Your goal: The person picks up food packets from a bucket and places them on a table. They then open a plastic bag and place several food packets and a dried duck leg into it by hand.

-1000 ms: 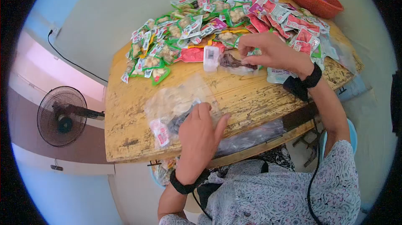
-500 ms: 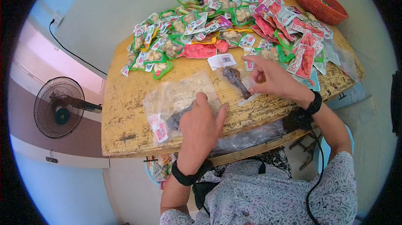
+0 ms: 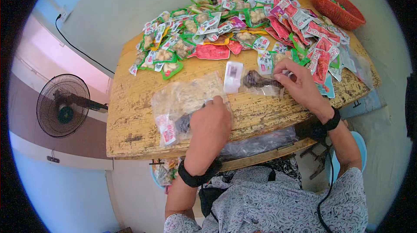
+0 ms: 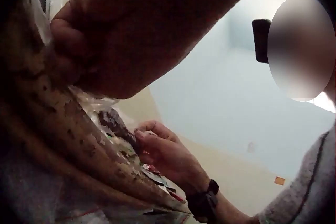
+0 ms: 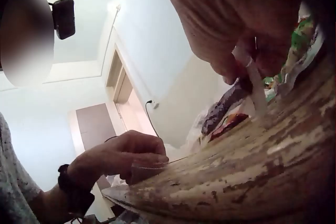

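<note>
My right hand [image 3: 299, 84] pinches the clear end of a vacuum packet with a dark meat drumstick [image 3: 256, 80] in it. A white label [image 3: 233, 77] with a printed block is at the packet's left end. In the right wrist view, a strip of clear plastic [image 5: 256, 90] shows between the right thumb and fingers. My left hand [image 3: 211, 120] lies over a larger clear plastic bag [image 3: 191, 92], its thumb and fingers pinching the bag's right edge. Inside that bag is another dark piece [image 3: 183, 123], partly covered by the hand, beside a red-and-white label [image 3: 166, 129].
A heap of snack packets [image 3: 204, 29], green, red and white, covers the back of the worn yellow wooden table [image 3: 130, 124]. A red basket [image 3: 336, 7] stands at the back right corner. Plastic sheeting [image 3: 256, 141] lies below the front edge. A fan [image 3: 65, 105] stands left.
The right hand has turned the drumstick packet, first slanting it toward the front, then back to nearly level. The left thumb has drawn in from spread to against the fingers at the bag's edge.
</note>
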The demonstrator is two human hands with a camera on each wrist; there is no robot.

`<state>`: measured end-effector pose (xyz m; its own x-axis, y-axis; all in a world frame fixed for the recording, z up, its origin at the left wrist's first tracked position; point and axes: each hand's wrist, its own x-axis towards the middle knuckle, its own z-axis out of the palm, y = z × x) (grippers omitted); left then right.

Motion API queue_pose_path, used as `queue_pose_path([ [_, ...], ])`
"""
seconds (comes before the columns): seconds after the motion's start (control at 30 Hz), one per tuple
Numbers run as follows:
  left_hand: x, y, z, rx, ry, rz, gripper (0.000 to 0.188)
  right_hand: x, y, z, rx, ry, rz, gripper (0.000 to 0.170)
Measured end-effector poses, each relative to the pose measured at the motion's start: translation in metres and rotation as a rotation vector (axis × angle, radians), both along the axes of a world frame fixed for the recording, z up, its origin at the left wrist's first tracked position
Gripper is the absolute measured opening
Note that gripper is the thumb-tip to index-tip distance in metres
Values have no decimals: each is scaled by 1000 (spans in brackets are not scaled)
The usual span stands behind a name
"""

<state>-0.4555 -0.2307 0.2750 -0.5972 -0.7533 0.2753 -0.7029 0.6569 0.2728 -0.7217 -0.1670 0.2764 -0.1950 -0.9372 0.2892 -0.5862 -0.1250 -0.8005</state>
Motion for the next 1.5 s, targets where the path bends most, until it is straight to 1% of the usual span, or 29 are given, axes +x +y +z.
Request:
queue_pose_path([
  [0.03, 2, 0, 1, -11, 22, -14, 23, 1, 1, 1, -22, -17, -16, 10],
  [0.1, 7, 0, 4, 57, 135, 4, 20, 3, 2, 4, -66, -52, -51, 9],
  [0.2, 15, 1, 10, 133, 301, 41, 18, 3, 4, 15, -103, -118, 7, 10],
  [0.23, 17, 2, 12, 155, 357, 58, 18, 3, 4, 16, -96, -124, 12, 10],
  [0.3, 19, 4, 13, 174, 395, 64, 17, 4, 4, 19, -83, -136, 26, 11],
  [0.33, 20, 5, 14, 183, 414, 67, 16, 6, 4, 23, -41, -125, 39, 11],
  [0.4, 18, 11, 17, 155, 434, 56, 16, 11, 5, 31, 43, -103, 63, 12],
  [0.5, 15, 17, 18, 74, 426, 38, 14, 20, 0, 38, 78, 75, 72, 13],
  [0.6, 15, 19, 15, 28, 434, -4, 11, 30, -12, 42, 28, 43, 153, 16],
  [0.7, 17, 18, 13, 14, 408, -39, 9, 41, -30, 38, 57, -86, 252, 16],
  [0.73, 17, 18, 13, 10, 391, -48, 10, 44, -37, 35, 59, -94, 283, 16],
  [0.8, 17, 13, 9, -75, 402, -99, 10, 52, -51, 30, 62, -108, 345, 15],
  [0.9, 18, 5, 2, -132, 379, -124, 12, 67, -64, 38, 213, -196, 362, 14],
  [1.0, 20, 2, 4, -117, 352, -127, 13, 71, -85, 22, 319, -344, 402, 20],
  [1.03, 21, 1, 5, -105, 347, -129, 13, 73, -89, 17, 293, -387, 406, 23],
  [1.1, 23, 2, 6, 14, 346, -61, 13, 79, -95, 11, 246, -470, 415, 29],
  [1.13, 25, 2, 6, 76, 346, -24, 13, 78, -96, 11, 260, -440, 420, 32],
  [1.2, 29, 2, -4, 56, 273, 9, 13, 72, -95, 7, 295, -386, 428, 39],
  [1.23, 31, 2, -8, 50, 234, 24, 13, 70, -95, 3, 302, -370, 448, 45],
  [1.3, 34, 5, -10, 40, 275, -2, 12, 69, -91, -3, 315, -342, 476, 57],
  [1.4, 35, 6, -11, 37, 305, -29, 10, 79, -80, 1, 257, -198, 467, 76],
  [1.5, 37, 5, -10, 46, 289, -62, 10, 95, -73, 15, 194, -9, 411, 85],
])
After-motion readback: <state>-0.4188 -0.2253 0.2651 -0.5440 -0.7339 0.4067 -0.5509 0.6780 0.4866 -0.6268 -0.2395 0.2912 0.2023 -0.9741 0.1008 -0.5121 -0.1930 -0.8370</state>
